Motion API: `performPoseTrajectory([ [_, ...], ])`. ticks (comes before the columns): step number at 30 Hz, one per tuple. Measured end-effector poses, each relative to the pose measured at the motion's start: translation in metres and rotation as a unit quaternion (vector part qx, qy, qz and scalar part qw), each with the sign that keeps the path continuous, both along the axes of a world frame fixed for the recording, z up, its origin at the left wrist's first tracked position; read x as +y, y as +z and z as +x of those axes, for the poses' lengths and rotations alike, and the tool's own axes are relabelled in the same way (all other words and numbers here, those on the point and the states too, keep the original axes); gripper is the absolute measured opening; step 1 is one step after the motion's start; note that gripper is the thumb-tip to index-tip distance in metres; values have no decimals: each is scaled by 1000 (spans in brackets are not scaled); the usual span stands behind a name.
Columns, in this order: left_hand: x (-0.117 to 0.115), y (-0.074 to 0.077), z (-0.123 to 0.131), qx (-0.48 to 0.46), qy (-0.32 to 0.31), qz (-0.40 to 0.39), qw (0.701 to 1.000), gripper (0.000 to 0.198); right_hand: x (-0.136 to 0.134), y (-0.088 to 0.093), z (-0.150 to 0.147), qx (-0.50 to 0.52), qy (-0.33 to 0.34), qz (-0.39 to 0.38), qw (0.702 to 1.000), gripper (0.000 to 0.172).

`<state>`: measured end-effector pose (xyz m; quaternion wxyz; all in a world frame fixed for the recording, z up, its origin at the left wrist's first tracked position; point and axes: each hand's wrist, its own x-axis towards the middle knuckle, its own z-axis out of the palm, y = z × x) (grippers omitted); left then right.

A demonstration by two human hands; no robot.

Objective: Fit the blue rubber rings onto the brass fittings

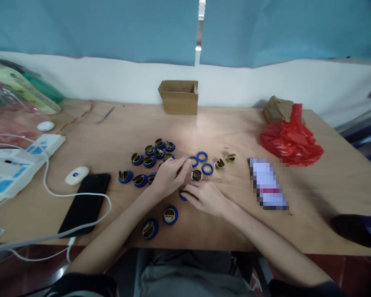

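My left hand (170, 175) is closed, its fingers bent together at the edge of a blue ring (193, 161); what they hold, if anything, is hidden. Lower and to the right, my right hand (207, 198) has its fingers closed over another blue ring (183, 195), partly covered by them. Just above that hand lies a round brass-coloured metal piece (196, 175) with a raised flap. Two loose blue rings, one of them here (207, 168), rest beside it. To the left spread several metal pieces seated in blue rings (139, 180). Two of these (170, 215) lie nearer the front edge.
Two bare metal pieces (219, 164) sit right of the rings. Farther right are a lit phone (268, 183) and a red plastic bag (292, 142). An open cardboard box (181, 102) stands at the back. On the left lie a black phone (85, 202), cables and a power strip (15, 169).
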<state>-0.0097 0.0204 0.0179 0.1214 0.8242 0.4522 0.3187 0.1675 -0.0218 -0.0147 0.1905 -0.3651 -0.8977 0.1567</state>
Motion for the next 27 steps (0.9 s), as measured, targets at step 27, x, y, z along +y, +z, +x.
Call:
performPoseTrajectory([
  [27,-12,-6,18,-366,-197,-320,852,26,4,23,17,360,-222,-19,906,16],
])
